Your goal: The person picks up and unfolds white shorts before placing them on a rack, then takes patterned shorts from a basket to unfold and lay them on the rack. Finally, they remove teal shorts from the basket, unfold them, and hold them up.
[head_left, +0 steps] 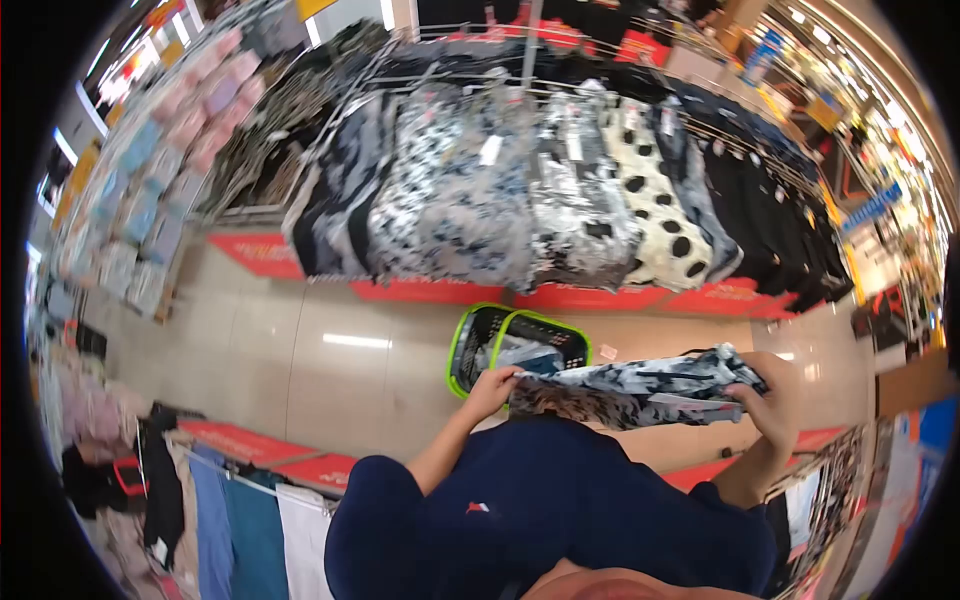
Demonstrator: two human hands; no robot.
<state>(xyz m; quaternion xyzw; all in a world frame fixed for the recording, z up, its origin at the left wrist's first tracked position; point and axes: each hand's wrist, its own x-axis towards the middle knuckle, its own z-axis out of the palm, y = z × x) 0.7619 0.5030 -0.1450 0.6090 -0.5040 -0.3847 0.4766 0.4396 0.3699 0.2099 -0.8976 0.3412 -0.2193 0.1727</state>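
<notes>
A grey, black and white patterned garment (640, 385) is stretched sideways in front of my chest. My left hand (492, 392) pinches its left end, above the near side of a black basket with a bright green rim (457, 350). At the garment's other end, my right hand (755, 400) grips the bunched fabric. A pale tag or strip shows on the garment near my right hand. Inside the basket on the floor lies some grey and bluish cloth (525, 355), partly hidden by the green handle.
Ahead, a long rack holds patterned garments (480, 190) and black ones (750, 210) above red signs (430, 292). Folded pastel items (150, 190) are stacked at the left. Behind me hang blue, teal and white clothes (255, 530). Tiled floor (230, 350) lies between the racks.
</notes>
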